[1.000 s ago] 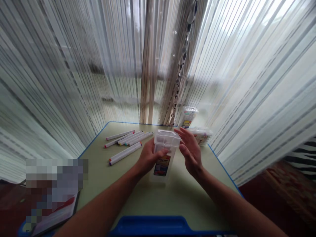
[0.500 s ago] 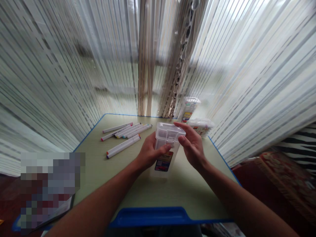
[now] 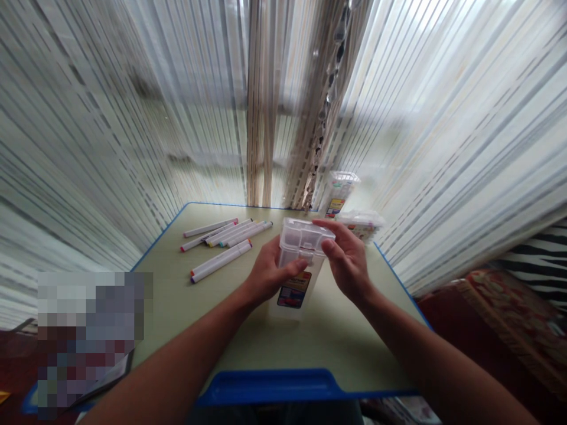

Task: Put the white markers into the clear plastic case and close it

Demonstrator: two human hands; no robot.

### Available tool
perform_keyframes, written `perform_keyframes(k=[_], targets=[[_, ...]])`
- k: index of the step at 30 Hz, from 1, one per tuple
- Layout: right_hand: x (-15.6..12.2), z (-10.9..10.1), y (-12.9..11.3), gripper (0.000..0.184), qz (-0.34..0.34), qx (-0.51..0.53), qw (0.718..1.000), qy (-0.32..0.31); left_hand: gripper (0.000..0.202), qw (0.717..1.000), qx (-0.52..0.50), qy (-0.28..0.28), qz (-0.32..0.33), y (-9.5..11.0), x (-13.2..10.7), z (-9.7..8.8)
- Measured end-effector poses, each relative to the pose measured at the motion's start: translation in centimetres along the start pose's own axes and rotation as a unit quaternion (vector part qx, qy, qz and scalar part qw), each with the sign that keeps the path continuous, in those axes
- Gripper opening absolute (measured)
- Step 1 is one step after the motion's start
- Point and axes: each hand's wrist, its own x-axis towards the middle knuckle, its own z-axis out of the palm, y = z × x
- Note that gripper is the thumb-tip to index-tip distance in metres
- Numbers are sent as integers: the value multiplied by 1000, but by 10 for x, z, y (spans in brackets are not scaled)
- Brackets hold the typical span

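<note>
A clear plastic marker box [image 3: 296, 277] with a coloured label stands upright on the pale green table [image 3: 310, 342]. My left hand [image 3: 266, 276] is wrapped round its left side, thumb across the front. Its clear lid [image 3: 305, 235] sits on top, and my right hand [image 3: 348, 260] grips the lid's right edge with fingers over it and thumb at the front corner. Several white markers [image 3: 224, 242] with coloured ends lie loose on the table to the left of the box.
Two more clear marker boxes are at the table's far right corner, one upright [image 3: 337, 193], one lying down [image 3: 361, 224]. Striped sheer curtains [image 3: 133, 118] surround the table. A blue rim [image 3: 270, 386] runs along the near edge. A blurred-out object lies at the left.
My right hand went from hovering open beside the lid to gripping its right edge. The view shifted down slightly. My left hand kept its hold on the box.
</note>
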Motion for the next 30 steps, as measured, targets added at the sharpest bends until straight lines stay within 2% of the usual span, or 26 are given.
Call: perform_keyframes(k=[7, 12, 23, 30], targets=[[1, -4, 5, 43, 10, 35, 999, 4, 47, 1000, -6, -26, 16, -1, 0, 0], [2, -8, 9, 35, 7, 77, 997, -5, 48, 999, 1, -44, 26, -3, 1, -2], [7, -7, 9, 51, 45, 140, 988, 39, 45, 997, 17, -74, 33, -3, 0, -4], [9, -6, 8, 45, 48, 181, 981, 43, 48, 996, 10, -80, 30, -5, -1, -5]])
